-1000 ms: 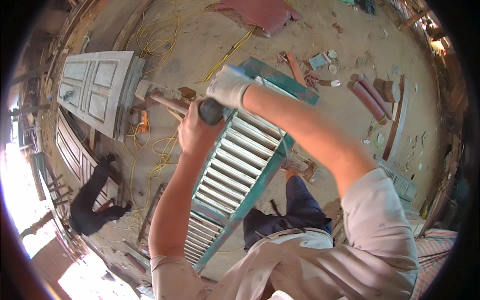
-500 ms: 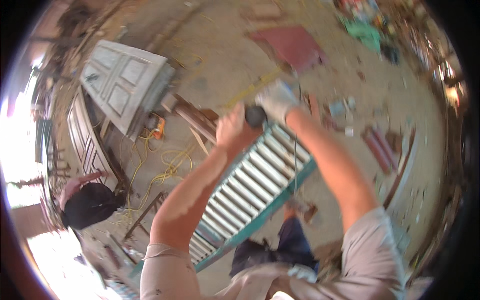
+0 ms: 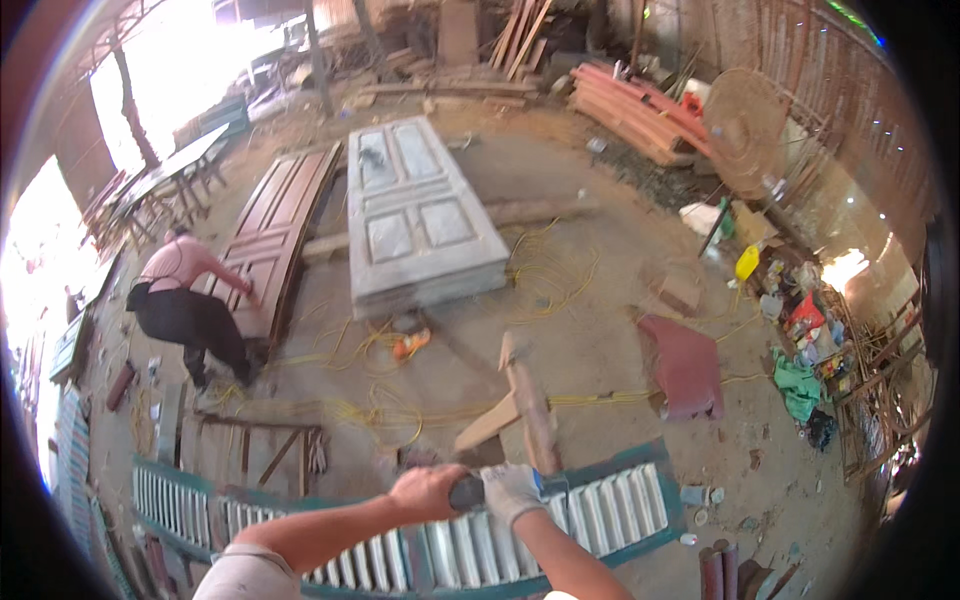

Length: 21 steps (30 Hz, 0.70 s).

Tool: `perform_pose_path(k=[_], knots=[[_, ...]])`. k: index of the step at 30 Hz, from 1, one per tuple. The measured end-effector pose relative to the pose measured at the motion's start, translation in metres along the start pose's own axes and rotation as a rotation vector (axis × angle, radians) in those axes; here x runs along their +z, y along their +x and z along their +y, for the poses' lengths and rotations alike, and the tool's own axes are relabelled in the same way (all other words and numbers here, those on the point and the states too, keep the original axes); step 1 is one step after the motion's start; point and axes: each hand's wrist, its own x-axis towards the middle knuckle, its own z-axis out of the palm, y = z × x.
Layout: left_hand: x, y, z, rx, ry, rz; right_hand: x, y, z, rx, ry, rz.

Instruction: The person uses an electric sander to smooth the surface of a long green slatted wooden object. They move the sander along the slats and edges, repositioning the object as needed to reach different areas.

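Observation:
A louvred shutter panel [image 3: 460, 555] with a green frame and whitish slats stretches across the near side below my arms. Over its far edge, my bare left hand [image 3: 430, 492] is closed around a dark, round-bodied hand tool [image 3: 467, 493]. My right hand [image 3: 512, 493], in a whitish glove, is closed on the same tool just to the right. My hands cover most of the tool, so its exact kind and whether it touches the shutter cannot be made out.
A co-worker [image 3: 190, 290] bends over a reddish-brown panelled door [image 3: 268, 235] at left. A greyish door [image 3: 425, 215] lies beyond. Wooden supports [image 3: 525, 410], yellow cords [image 3: 385, 412] and a maroon sheet [image 3: 683, 367] are on the ground. Scrap [image 3: 800, 375] lines the right side.
The view has swung toward the far yard, so the shutter and my hands sit lower in the picture. Both hands still grip the tool. The co-worker shows more fully.

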Motion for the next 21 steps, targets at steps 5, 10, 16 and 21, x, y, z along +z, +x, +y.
perform_pose_path(k=[5, 10, 16, 21], knots=[[-0.029, -0.071, -0.068, -0.205, 0.131, -0.174, 0.013, 0.027, -0.094, -0.16, 0.327, 0.234], [-0.023, -0.094, -0.061, -0.063, 0.014, 0.113, 0.004, 0.026, -0.125, -0.159, 0.004, 0.028], [0.012, 0.003, 0.022, -0.104, 0.038, 0.047, -0.022, -0.006, 0.016, -0.129, 0.022, 0.155], [0.049, 0.103, 0.1, 0.065, -0.008, 0.12, -0.049, -0.038, 0.142, 0.028, -0.135, 0.092]])
